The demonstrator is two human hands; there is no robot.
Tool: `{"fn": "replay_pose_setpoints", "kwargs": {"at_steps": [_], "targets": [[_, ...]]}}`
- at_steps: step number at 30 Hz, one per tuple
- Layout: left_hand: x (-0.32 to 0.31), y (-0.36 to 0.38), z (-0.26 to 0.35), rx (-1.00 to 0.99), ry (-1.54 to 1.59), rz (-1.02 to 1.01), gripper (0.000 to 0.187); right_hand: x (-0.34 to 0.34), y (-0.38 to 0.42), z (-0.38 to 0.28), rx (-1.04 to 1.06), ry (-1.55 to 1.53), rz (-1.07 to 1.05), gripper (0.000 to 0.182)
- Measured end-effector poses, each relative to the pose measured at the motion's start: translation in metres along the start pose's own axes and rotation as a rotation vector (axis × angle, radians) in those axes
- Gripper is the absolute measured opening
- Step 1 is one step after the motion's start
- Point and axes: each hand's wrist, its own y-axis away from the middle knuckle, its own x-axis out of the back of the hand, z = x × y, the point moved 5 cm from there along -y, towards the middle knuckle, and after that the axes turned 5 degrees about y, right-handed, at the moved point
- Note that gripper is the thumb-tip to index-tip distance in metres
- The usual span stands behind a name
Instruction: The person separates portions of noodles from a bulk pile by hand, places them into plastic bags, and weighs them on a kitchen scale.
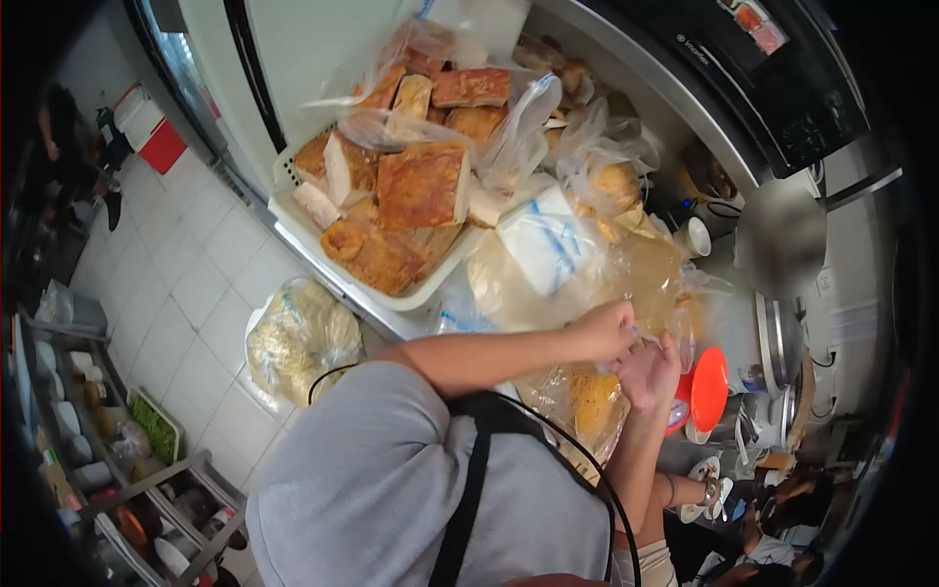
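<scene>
Near the middle right, my left hand (602,333) is closed in a pinch, with thin clear plastic at its fingertips. Close beside it, my right hand (648,374) has its palm partly showing and its fingers bent round the same plastic. Just below both hands lies a clear plastic bag (595,403) with yellow food inside. Beyond them, other clear bags (646,269) hold brownish contents, and a white packet with blue marks (543,240) lies among them. The exact grip of the fingertips is too small to make out.
A white basket (430,284) holds large browned slabs (423,186). A bag of pale food (303,338) sits lower left. Right are a red lid (709,388), a white cup (694,237) and a blurred round pan (782,237). People are at work lower right.
</scene>
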Motion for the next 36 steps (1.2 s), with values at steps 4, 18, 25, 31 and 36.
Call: {"fn": "replay_pose_setpoints", "kwargs": {"at_steps": [4, 18, 25, 31, 36], "targets": [[0.017, -0.037, 0.001, 0.038, 0.106, -0.012, 0.009, 0.007, -0.028, -0.023, 0.048, 0.101, 0.053, 0.043], [0.009, -0.023, 0.025, -0.248, -0.056, -0.126, 0.017, 0.063, -0.013, -0.011, 0.243, 1.245, 0.469, 0.039], [0.009, -0.061, 0.000, -0.193, -0.600, -0.270, 0.030, -0.014, -0.016, -0.051, 0.531, 1.088, 0.306, 0.021], [0.070, -0.168, 0.059, -0.309, -0.663, 0.152, 0.025, 0.002, 0.017, -0.069, 0.613, 1.049, 0.420, 0.023], [0.132, -0.256, 0.088, -0.596, -0.810, 0.495, 0.028, 0.046, 0.033, -0.024, 0.452, 1.130, 0.484, 0.022]]}}
